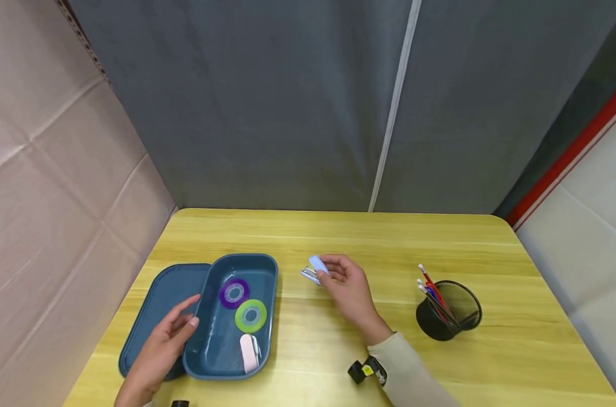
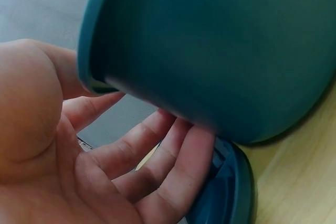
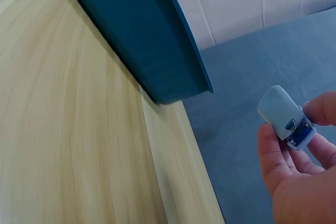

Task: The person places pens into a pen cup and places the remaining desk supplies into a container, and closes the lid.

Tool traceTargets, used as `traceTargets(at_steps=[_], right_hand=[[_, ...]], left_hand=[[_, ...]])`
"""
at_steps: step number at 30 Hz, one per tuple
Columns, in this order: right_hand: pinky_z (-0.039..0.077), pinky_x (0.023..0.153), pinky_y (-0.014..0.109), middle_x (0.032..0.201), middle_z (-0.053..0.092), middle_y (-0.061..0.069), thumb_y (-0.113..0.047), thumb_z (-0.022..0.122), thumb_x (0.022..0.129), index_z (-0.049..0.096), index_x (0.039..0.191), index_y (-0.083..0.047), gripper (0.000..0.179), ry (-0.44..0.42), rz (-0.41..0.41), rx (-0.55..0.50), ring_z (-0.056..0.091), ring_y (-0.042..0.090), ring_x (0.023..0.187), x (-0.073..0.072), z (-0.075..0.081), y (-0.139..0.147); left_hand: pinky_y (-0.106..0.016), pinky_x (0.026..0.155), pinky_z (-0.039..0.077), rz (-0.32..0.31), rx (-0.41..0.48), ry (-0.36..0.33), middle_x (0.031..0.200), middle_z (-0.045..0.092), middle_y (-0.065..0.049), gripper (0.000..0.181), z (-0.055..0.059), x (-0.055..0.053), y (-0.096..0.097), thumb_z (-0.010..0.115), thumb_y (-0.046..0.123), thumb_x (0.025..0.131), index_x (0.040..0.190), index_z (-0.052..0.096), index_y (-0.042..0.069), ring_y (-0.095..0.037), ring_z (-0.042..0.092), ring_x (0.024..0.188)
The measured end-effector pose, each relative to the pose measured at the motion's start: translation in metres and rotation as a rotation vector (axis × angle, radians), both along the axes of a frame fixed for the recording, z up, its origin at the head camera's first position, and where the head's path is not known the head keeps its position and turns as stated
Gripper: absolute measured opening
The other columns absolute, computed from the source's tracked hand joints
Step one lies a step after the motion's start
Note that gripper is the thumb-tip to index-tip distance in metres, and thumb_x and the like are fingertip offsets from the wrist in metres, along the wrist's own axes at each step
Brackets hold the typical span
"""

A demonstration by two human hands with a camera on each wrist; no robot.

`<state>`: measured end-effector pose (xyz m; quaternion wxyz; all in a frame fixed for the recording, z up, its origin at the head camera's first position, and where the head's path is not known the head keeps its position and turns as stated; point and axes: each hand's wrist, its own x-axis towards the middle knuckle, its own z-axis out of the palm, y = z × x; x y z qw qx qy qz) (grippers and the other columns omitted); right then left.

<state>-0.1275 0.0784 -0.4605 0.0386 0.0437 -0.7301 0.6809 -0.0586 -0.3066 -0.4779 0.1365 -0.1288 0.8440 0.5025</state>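
Above the table's middle, my right hand [image 1: 349, 288] pinches a small light blue stapler [image 1: 318, 264] between thumb and fingers. The right wrist view shows this stapler [image 3: 281, 111] from its end, held off the table. My left hand [image 1: 162, 342] is at the left side of a dark blue box [image 1: 218, 362], its relaxed fingers against the outer wall in the left wrist view. Inside the box lie a purple tape roll [image 1: 224, 295], a green tape roll [image 1: 239, 320] and a pink stapler [image 1: 248, 353]. The blue lid [image 1: 155, 299] lies left of the box, partly behind my left hand.
To the right, a black mesh pen holder [image 1: 435, 325] lies tilted, with several pencils and pens [image 1: 430, 282] sticking out. A grey curtain [image 1: 267, 113] hangs behind the wooden table [image 1: 333, 350], with pale cloth walls at both sides.
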Motion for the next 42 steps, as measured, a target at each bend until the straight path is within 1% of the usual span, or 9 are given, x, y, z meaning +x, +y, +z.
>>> traceTargets(at_steps=[3, 9, 15, 17, 23, 29, 34, 39, 42], right_hand=[[0.062, 0.088, 0.025, 0.121, 0.074, 0.017, -0.002, 0.075, 0.095, 0.071, 0.125, -0.003, 0.030, -0.013, 0.023, -0.014, 0.072, 0.026, 0.110, 0.000, 0.000, -0.006], [0.062, 0.084, 0.024, 0.119, 0.073, 0.018, 0.000, 0.075, 0.093, 0.072, 0.123, -0.003, 0.030, -0.038, 0.077, -0.029, 0.072, 0.027, 0.107, 0.000, 0.003, -0.019], [0.061, 0.075, 0.022, 0.117, 0.072, 0.020, -0.001, 0.077, 0.093, 0.072, 0.121, -0.002, 0.029, -0.035, 0.145, -0.039, 0.074, 0.027, 0.100, 0.001, 0.005, -0.034], [0.060, 0.072, 0.021, 0.115, 0.072, 0.019, -0.003, 0.078, 0.093, 0.073, 0.119, -0.002, 0.027, -0.033, 0.163, -0.031, 0.074, 0.027, 0.097, 0.001, 0.005, -0.039], [0.061, 0.073, 0.021, 0.111, 0.074, 0.015, -0.009, 0.079, 0.094, 0.074, 0.114, -0.004, 0.022, -0.029, 0.194, -0.002, 0.074, 0.020, 0.092, 0.001, 0.001, -0.056], [0.061, 0.073, 0.022, 0.108, 0.075, 0.008, -0.014, 0.079, 0.095, 0.075, 0.113, -0.010, 0.019, -0.029, 0.223, 0.037, 0.073, 0.017, 0.090, 0.001, -0.003, -0.070], [0.062, 0.072, 0.023, 0.102, 0.076, 0.006, -0.017, 0.080, 0.095, 0.075, 0.111, -0.009, 0.018, -0.039, 0.221, 0.071, 0.073, 0.015, 0.087, -0.001, -0.002, -0.078], [0.062, 0.069, 0.025, 0.092, 0.077, 0.003, -0.024, 0.081, 0.095, 0.076, 0.107, -0.011, 0.019, -0.071, 0.186, 0.109, 0.073, 0.012, 0.077, -0.004, 0.000, -0.082], [0.061, 0.067, 0.025, 0.090, 0.077, 0.002, -0.027, 0.082, 0.094, 0.076, 0.105, -0.013, 0.019, -0.078, 0.152, 0.129, 0.074, 0.012, 0.076, -0.007, 0.001, -0.084]], left_hand=[[-0.032, 0.081, 0.047, -0.002, 0.001, 0.008, 0.144, 0.060, -0.012, 0.062, 0.000, 0.000, 0.000, 0.056, 0.051, 0.108, 0.164, 0.034, 0.037, -0.022, 0.057, 0.118], [-0.031, 0.075, 0.047, 0.005, 0.011, 0.008, 0.140, 0.060, -0.012, 0.061, 0.001, 0.000, 0.001, 0.057, 0.050, 0.108, 0.163, 0.036, 0.038, -0.020, 0.057, 0.109], [-0.031, 0.074, 0.046, 0.002, 0.013, 0.022, 0.140, 0.060, -0.013, 0.061, 0.001, 0.000, 0.001, 0.057, 0.050, 0.108, 0.163, 0.036, 0.037, -0.020, 0.057, 0.109], [-0.031, 0.074, 0.046, 0.001, 0.015, 0.027, 0.140, 0.060, -0.013, 0.061, 0.001, 0.000, 0.002, 0.057, 0.050, 0.108, 0.163, 0.036, 0.036, -0.020, 0.057, 0.108], [-0.031, 0.073, 0.046, 0.004, 0.020, 0.027, 0.138, 0.060, -0.013, 0.061, 0.000, 0.000, 0.001, 0.057, 0.051, 0.107, 0.163, 0.037, 0.037, -0.019, 0.058, 0.107], [-0.032, 0.079, 0.047, 0.005, 0.011, 0.010, 0.139, 0.061, -0.012, 0.062, 0.000, 0.001, 0.001, 0.057, 0.053, 0.107, 0.163, 0.036, 0.038, -0.021, 0.057, 0.112], [-0.032, 0.082, 0.047, 0.007, 0.006, 0.007, 0.137, 0.062, -0.011, 0.062, 0.000, 0.001, 0.002, 0.056, 0.053, 0.107, 0.164, 0.035, 0.037, -0.021, 0.058, 0.112], [-0.032, 0.080, 0.046, 0.009, 0.004, 0.009, 0.134, 0.062, -0.011, 0.063, 0.001, 0.001, 0.002, 0.056, 0.053, 0.107, 0.164, 0.035, 0.037, -0.020, 0.057, 0.110], [-0.031, 0.079, 0.046, 0.009, 0.004, 0.009, 0.134, 0.062, -0.011, 0.063, 0.000, 0.001, 0.002, 0.056, 0.054, 0.107, 0.164, 0.035, 0.037, -0.019, 0.057, 0.109]])
